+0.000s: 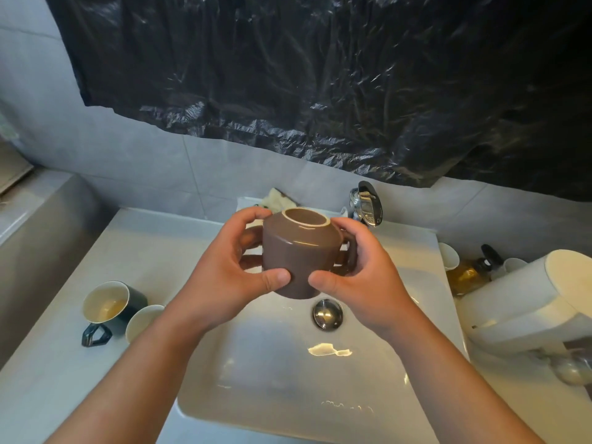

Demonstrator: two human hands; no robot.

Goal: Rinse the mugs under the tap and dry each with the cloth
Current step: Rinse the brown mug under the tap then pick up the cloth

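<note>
Head-worn camera looks forward and down, close above the sink (272,373).

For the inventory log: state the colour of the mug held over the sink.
The mug is brown, with a cream foot ring; head view.

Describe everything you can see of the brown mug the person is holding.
The brown mug looks like glossy ceramic. It is upside down and slightly tilted, so its pale unglazed foot ring faces up. A brown loop handle shows on its right side. The left hand and right hand both grip it, thumbs pressed on its near wall. It is held above the white sink, in front of the chrome tap.
</note>
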